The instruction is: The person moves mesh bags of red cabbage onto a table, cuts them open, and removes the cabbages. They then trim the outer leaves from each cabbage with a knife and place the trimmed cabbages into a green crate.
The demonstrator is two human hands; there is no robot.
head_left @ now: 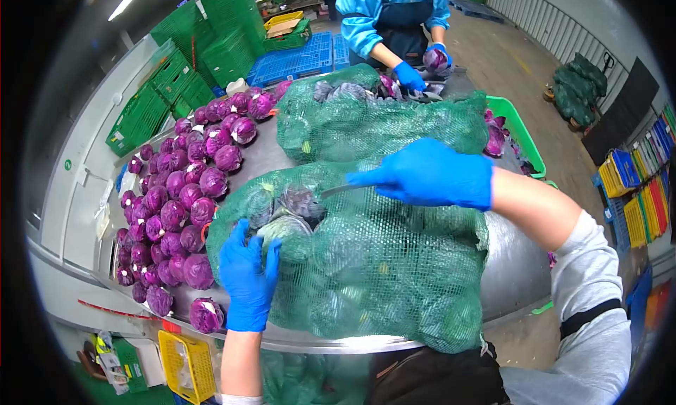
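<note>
A green mesh bag (394,264) full of red cabbages lies on the metal table in front of me. Through a gap in its left part, several cabbages (285,218) show, with dark and pale green outer leaves. My left hand (248,278), in a blue glove, is at the near edge of this gap, thumb and fingers apart, fingertips beside the cabbages. In my gloved right hand (429,173) is a knife (343,189), held over the bag with its blade pointing left towards the gap. The knife's handle is mostly hidden in the fist.
Peeled red cabbages (176,211) cover the table's left side. A second mesh bag (380,127) lies beyond mine. Across the table a person (394,25) in blue gloves holds a cabbage (436,59). A green crate (524,137) with purple leaves stands at the right.
</note>
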